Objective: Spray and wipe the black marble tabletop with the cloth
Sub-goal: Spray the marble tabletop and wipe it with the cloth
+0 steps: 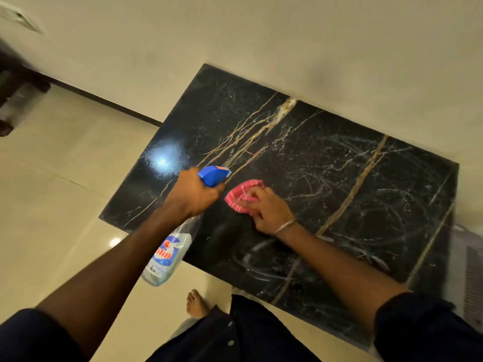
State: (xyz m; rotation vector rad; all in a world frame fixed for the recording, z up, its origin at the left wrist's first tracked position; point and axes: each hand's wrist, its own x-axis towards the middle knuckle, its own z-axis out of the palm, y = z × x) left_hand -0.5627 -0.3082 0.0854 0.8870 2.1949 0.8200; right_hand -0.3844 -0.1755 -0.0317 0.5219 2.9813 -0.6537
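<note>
The left hand (194, 194) has its fingers (217, 190) curled tight round the neck of the spray bottle (167, 257). Its body hangs past the near edge of the black marble worktop (366, 178) and its blue nozzle points at the middle, probably so mist lands ahead of the wipe. The right hand (269, 210) grips the bunched pink cloth (240, 195) and presses it on the worktop just beside the nozzle (1 hand sprays, 1 wipes), and smear arcs toward the right corner suggest that part is done.

Plain cream wall (261, 35) up top, a dark skirting strip (104, 101) along its foot, glossy beige floor tiles (52, 192) catching a lamp glint (115, 242), dark wooden furniture (18, 82) blurred far left.
</note>
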